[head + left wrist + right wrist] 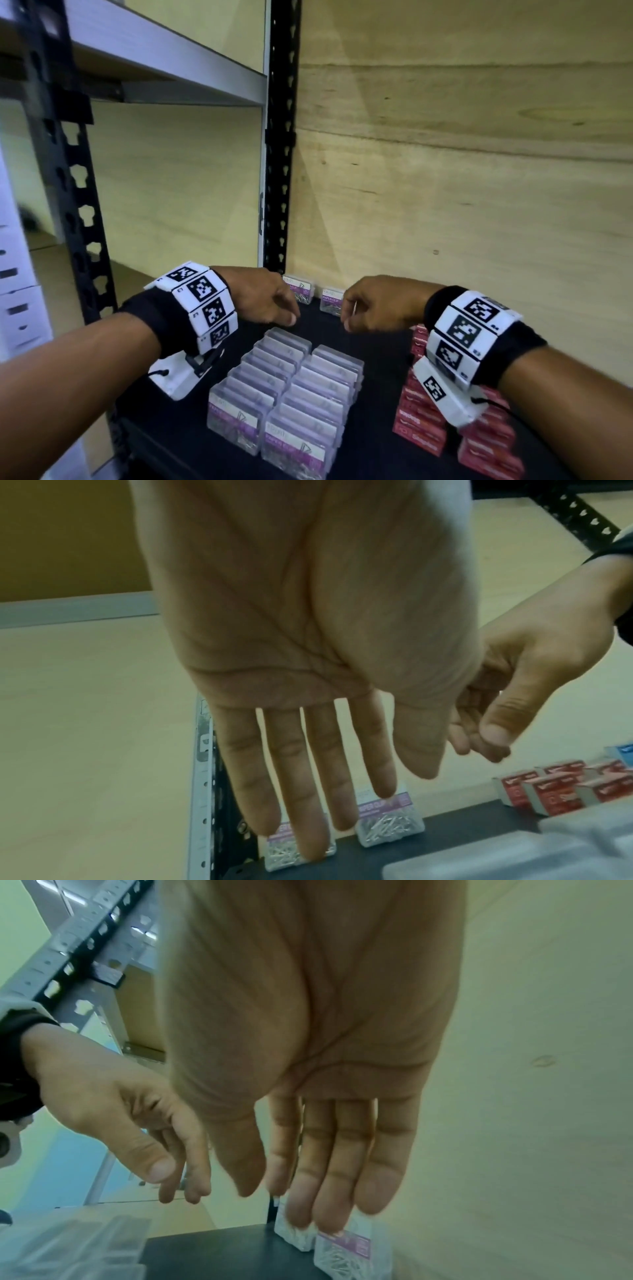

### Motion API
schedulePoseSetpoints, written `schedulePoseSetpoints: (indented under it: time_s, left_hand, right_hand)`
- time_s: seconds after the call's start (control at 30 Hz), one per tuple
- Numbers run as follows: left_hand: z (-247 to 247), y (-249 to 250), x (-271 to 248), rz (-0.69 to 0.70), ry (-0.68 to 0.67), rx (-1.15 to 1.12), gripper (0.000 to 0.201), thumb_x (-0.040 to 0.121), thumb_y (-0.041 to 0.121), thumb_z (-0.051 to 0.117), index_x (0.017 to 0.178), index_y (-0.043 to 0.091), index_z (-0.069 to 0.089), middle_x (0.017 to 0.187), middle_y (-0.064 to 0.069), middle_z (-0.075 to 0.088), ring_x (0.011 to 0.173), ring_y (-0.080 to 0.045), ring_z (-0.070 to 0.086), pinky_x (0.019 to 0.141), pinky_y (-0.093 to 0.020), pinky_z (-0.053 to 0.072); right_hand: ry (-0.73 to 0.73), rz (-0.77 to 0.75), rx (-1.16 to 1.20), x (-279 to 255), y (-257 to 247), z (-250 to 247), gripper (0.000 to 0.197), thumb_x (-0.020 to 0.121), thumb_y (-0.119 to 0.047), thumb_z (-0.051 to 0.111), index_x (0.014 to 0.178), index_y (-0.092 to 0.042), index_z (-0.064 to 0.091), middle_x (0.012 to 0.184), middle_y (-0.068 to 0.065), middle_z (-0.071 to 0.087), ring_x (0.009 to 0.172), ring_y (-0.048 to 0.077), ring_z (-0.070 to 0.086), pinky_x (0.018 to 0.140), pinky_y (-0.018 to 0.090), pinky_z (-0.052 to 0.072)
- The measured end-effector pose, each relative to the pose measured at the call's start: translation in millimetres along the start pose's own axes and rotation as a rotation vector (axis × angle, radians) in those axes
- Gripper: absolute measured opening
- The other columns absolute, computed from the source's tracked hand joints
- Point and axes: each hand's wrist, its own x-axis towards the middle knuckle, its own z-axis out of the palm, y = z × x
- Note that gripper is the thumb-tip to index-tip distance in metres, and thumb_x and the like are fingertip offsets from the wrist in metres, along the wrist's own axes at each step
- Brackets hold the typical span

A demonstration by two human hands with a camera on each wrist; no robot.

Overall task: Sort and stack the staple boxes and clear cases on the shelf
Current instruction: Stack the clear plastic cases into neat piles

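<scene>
Head view. The left hand (265, 296) and right hand (375, 305) hang side by side above the black shelf (373, 445), palms down, fingers loosely bent, holding nothing. Below them, 2 rows of clear cases (286, 387) with purple labels run from the front edge toward the back. Red staple boxes (421, 425) are stacked along the right side of the shelf, partly hidden by the right wrist band. At the back edge, against the wooden wall (462, 171), 2 single clear cases stand upright: the left one (301, 289) beside the black post (281, 137), the right one (330, 301) just beside it.

Left wrist view. The left hand (308, 642) shows its palm with fingers (284, 772) straight and slightly spread, touching nothing. Past the fingertips stand the 2 upright cases (390, 823), filled with paper clips. The right hand (514, 691) hangs relaxed above the red boxes (555, 788).

Right wrist view. The right hand (308, 1015) has fingers (342, 1164) straight and close together, empty, above the 2 upright cases (346, 1250) at the wall. The left hand (113, 1110) hangs loosely curled.
</scene>
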Motion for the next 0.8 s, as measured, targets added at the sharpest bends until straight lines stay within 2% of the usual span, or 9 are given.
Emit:
schedulePoseSetpoints:
  time_s: [0.07, 0.2, 0.3, 0.43, 0.67, 0.8]
  left_hand:
    - [-2.4, -10.5, 15.2, -0.011, 0.062, 0.007, 0.033, 0.097, 0.045, 0.054, 0.127, 0.035, 0.061, 0.122, 0.013, 0.062, 0.11, -0.008, 0.057, 0.094, -0.024, 0.041]
    - [-6.0, -36.4, 49.1, 0.023, 0.184, 0.041, 0.03, 0.096, 0.039, 0.056, 0.124, 0.034, 0.062, 0.118, 0.008, 0.065, 0.1, -0.008, 0.059, 0.092, -0.028, 0.048]
    - [-7.6, -51.4, 73.2, 0.071, 0.266, 0.082, 0.03, 0.095, 0.027, 0.059, 0.124, 0.03, 0.064, 0.114, 0.004, 0.065, 0.092, -0.007, 0.055, 0.083, -0.022, 0.044]
    - [-10.4, -70.1, 102.1, 0.097, 0.341, 0.097, 0.032, 0.093, 0.027, 0.062, 0.125, 0.029, 0.063, 0.107, 0.004, 0.063, 0.083, -0.007, 0.052, 0.077, -0.02, 0.039]
    - [-10.8, -80.8, 129.8, 0.114, 0.313, 0.057, 0.039, 0.089, 0.026, 0.068, 0.127, 0.029, 0.062, 0.114, 0.006, 0.061, 0.095, -0.011, 0.061, 0.084, -0.025, 0.048]
    - [-5.8, -78.3, 139.0, 0.118, 0.293, 0.048, 0.039, 0.088, 0.022, 0.069, 0.126, 0.031, 0.064, 0.088, 0.017, 0.054, 0.085, -0.009, 0.057, 0.079, -0.021, 0.043]
  right_hand:
    - [0.1, 0.024, -0.048, 16.3, 9.2, -3.4, 0.018, 0.092, -0.036, 0.065, 0.107, -0.027, 0.067, 0.102, -0.007, 0.067, 0.092, 0.013, 0.063, 0.08, 0.027, 0.05]
    - [0.191, 0.055, -0.139, 47.5, 24.6, -5.4, 0.025, 0.094, -0.037, 0.062, 0.116, -0.025, 0.061, 0.108, -0.005, 0.065, 0.093, 0.015, 0.059, 0.082, 0.029, 0.049]
    - [0.228, 0.035, -0.213, 65.7, 31.5, -4.0, 0.029, 0.094, -0.036, 0.06, 0.121, -0.024, 0.059, 0.11, -0.003, 0.064, 0.093, 0.016, 0.057, 0.078, 0.029, 0.046]
    - [0.222, 0.019, -0.291, 87.2, 37.6, -1.0, 0.036, 0.093, -0.035, 0.061, 0.126, -0.023, 0.056, 0.115, 0.001, 0.062, 0.099, 0.02, 0.059, 0.081, 0.034, 0.05]
    - [0.158, 0.028, -0.301, 106.9, 39.2, 1.5, 0.045, 0.091, -0.04, 0.064, 0.13, -0.021, 0.054, 0.117, 0.0, 0.064, 0.102, 0.021, 0.061, 0.083, 0.033, 0.051]
    - [0.127, 0.04, -0.324, 113.0, 36.5, 7.6, 0.046, 0.089, -0.04, 0.066, 0.128, -0.019, 0.056, 0.117, 0.002, 0.064, 0.1, 0.023, 0.061, 0.081, 0.034, 0.052]
